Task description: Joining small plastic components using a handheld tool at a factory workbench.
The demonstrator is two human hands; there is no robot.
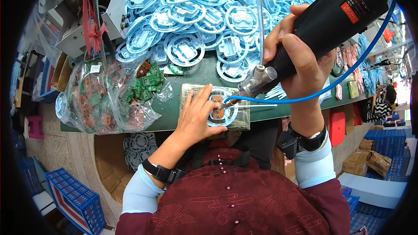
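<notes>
My right hand [303, 54] is wrapped round a black powered screwdriver [335, 15] with a blue hose. Its metal tip slants down to a small brown circuit board [218, 107]. The board lies inside a light-blue round plastic part [234, 116] on a flat block [244, 122] at the table's front edge. Fingers and thumb of my left hand [196, 112] lie along the left side of this part and hold it in place. The screwdriver's nose hides some of the board, so I cannot make out a screw.
Similar light-blue plastic parts [185, 51] are heaped at the back. To the left lie a clear bag [102, 98] of circuit boards and a metal machine [93, 26]. A clear tube [260, 21] rises beside my right hand. Blue crates [76, 200] stand on the floor.
</notes>
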